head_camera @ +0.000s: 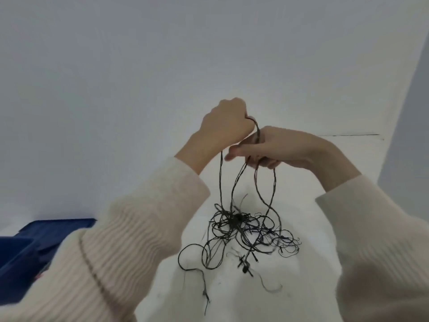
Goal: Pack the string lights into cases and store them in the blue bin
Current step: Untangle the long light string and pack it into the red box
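step in hand: gathering the string lights (pixel 239 226) into loops, ahead of casing. the left hand (pixel 226 126) is closed in a fist round the top of the loops. the right hand (pixel 281 147), just beside it, has its fingers curled round several strands lower down. both hands are raised above the white tabletop (pixel 232 303). several strands hang from them down to a loose tangle, which rests on the middle of the tabletop, toward the near edge — most of the wire is not yet gathered.

next move, as judged: draw more wire up from the tangle with the right hand and lay it as a further loop into the left fist. the tangle looks knotted at its centre, so it likely calls for slow pulls and freeing of snags — not a hard tug.

count:
string lights: one tangled set.
hands: two.
blue bin (pixel 34 247): one, at the tabletop's left side, partly behind the left sleeve (pixel 116 252).
cases: none in view.
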Available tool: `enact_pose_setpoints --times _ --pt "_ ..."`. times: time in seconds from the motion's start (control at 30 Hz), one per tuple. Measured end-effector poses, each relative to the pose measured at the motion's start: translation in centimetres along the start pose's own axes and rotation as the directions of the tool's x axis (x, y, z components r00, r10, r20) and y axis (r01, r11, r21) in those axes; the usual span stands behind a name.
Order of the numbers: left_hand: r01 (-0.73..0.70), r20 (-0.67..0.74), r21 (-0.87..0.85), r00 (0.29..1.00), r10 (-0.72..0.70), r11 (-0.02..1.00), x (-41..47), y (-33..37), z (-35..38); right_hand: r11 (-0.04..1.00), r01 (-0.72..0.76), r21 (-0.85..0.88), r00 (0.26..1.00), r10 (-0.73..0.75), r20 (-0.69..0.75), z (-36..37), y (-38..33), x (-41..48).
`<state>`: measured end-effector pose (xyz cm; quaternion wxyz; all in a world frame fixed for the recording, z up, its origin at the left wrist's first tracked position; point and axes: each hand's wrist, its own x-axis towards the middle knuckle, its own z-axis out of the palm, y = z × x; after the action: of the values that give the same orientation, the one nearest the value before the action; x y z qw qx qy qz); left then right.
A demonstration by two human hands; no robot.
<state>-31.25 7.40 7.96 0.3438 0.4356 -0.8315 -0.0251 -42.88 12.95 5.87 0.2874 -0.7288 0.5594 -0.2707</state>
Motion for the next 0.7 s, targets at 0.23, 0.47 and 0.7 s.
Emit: enact_pose_setpoints --times 0.23,0.47,0.7 --pt "0.121 0.265 -0.259 0.963 -0.050 0.958 -3.2 -8.4 0.4 0.604 0.238 0.761 0.945 0.038 -0.326 -5.3 1.7 -2.4" --pt "0.191 0.234 -0.194 0.962 -0.144 0.962 -5.2 -10.7 0.9 0.986 0.012 0.169 0.946 0.043 -0.322 -4.0 3.3 -4.1" --pt "-0.103 0.160 -0.116 0.980 0.121 0.988 -4.5 -3.5 -0.8 0.999 0.050 0.014 0.980 -0.046 -0.195 1.1 -1.3 -2.1"
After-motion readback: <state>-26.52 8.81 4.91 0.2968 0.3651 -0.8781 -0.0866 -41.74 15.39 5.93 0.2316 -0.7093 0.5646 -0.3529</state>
